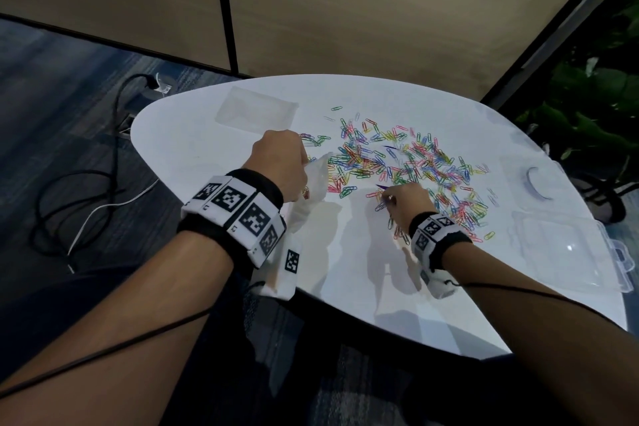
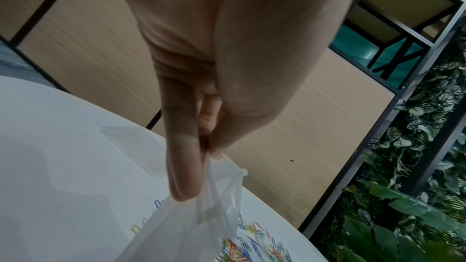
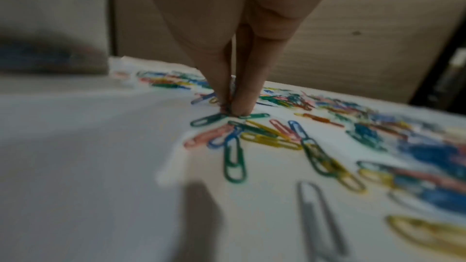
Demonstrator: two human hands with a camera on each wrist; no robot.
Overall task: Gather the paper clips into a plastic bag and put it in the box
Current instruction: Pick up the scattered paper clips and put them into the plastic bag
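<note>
Left hand pinched the plastic bag at its top. Right hand pinched down among the paper clips; whether it had caught one, I couldn't tell.

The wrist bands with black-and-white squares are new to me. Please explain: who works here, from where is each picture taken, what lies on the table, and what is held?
There is no machine: a person works with bare hands. The wrist bands bear printed markers. The wide picture comes from a head camera; the two close ones from cameras worn on the wrists, looking along the fingers. On the white table lie many coloured paper clips, a flat clear bag and a clear box. The left hand holds a plastic bag by its top edge; the right hand pinches at paper clips on the table.
</note>
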